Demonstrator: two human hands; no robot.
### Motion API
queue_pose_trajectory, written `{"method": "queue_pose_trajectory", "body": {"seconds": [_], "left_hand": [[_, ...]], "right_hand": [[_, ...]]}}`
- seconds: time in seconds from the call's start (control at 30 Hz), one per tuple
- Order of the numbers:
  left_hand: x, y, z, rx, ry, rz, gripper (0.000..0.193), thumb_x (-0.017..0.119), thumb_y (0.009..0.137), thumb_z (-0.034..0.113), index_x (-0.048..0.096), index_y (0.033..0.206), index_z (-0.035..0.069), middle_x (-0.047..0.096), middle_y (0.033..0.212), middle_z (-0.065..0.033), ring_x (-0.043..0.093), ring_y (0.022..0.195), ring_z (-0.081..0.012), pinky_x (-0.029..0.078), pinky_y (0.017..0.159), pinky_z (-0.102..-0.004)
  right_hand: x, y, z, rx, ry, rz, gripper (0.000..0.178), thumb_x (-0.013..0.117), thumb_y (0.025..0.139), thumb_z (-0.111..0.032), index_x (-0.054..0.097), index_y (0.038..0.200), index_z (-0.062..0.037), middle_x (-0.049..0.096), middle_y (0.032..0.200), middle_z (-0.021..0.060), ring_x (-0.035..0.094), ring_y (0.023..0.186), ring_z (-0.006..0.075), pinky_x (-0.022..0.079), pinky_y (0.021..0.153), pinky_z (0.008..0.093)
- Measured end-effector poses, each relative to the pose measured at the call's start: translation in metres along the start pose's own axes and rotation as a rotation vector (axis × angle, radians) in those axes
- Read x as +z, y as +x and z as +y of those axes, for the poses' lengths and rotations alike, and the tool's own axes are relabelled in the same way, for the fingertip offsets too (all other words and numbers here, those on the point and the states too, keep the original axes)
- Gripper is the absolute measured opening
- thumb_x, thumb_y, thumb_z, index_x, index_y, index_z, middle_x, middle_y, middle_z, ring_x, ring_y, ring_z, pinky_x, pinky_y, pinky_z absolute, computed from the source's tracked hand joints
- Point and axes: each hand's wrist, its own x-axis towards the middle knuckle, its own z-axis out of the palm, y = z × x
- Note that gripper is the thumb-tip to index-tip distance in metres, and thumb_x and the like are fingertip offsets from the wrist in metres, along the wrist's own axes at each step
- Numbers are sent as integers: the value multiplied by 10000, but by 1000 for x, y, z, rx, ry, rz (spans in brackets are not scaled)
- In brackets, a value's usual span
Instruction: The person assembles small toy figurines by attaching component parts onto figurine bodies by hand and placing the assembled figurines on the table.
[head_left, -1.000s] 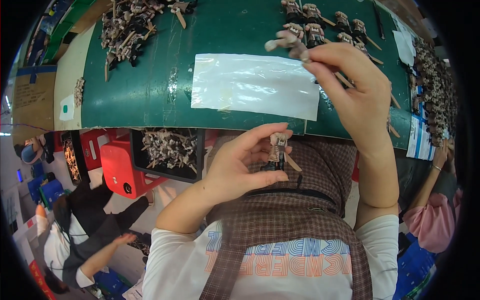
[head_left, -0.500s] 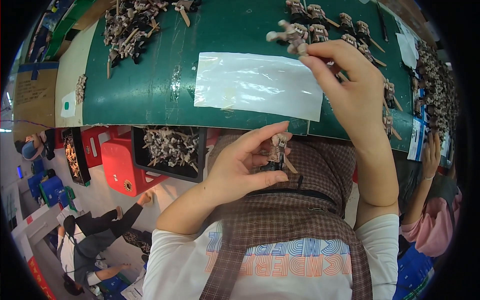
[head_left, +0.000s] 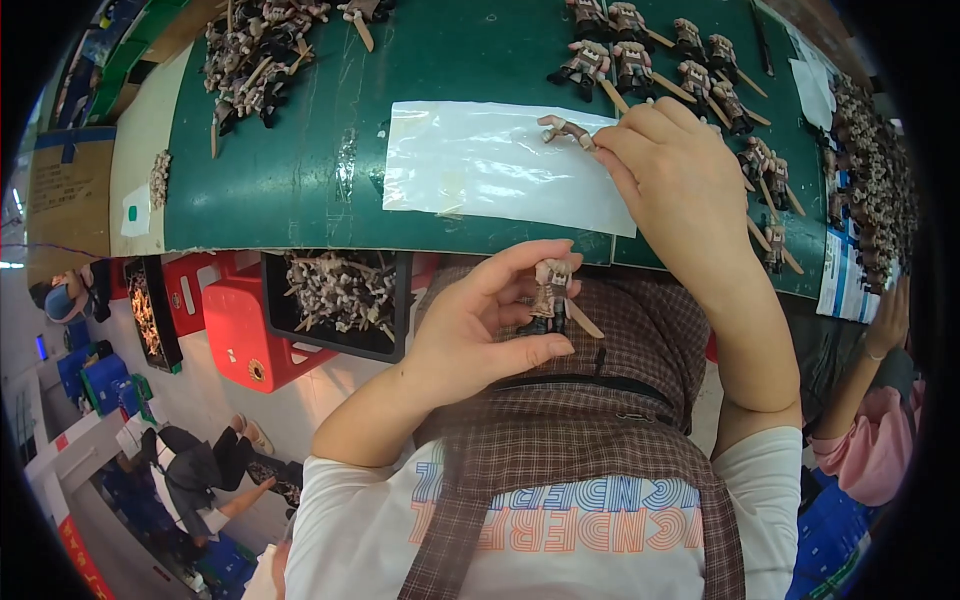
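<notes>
Head: figurine (head_left: 551, 288) in left hand (head_left: 468, 322)

A green tabletop (head_left: 270, 190) is spread beneath the farther grip. Left of both grips, a cardboard box (head_left: 70, 195) is placed, red stools (head_left: 235, 345) are set on pale floor (head_left: 312, 405), and blue crates (head_left: 104, 382) are seen farther off.

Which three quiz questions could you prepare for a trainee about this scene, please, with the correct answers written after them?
1. What does the left hand hold?
2. True or false: the white sheet lies on a red tabletop.
3. Fill in: the ____ hand pinches a small piece.

Key:
1. A small figure.
2. False: the white sheet lies on a green tabletop.
3. Right: it is the right hand.
</notes>
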Motion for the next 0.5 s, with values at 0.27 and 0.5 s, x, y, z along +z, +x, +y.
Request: {"method": "queue_pose_trajectory", "body": {"seconds": [0.27,0.5], "left_hand": [[0,0,6,57,-8,87,742,731,782,-83,392,1428,54,491,1379,-99,539,1216,-200,497,966,-313],[5,0,3,111,106,141,725,751,780,-55,407,1413,32,515,1347,-104,566,1185,-199,519,971,-335]], "right_hand": [[-2,-17,-3,512,762,-68,97,688,817,-52,671,900,-4,676,896,73,669,833,194,535,721,281],[-13,-61,-16,-89,804,87,226,768,696,20,683,898,-31,676,1006,115,674,806,237,535,672,305]]}}
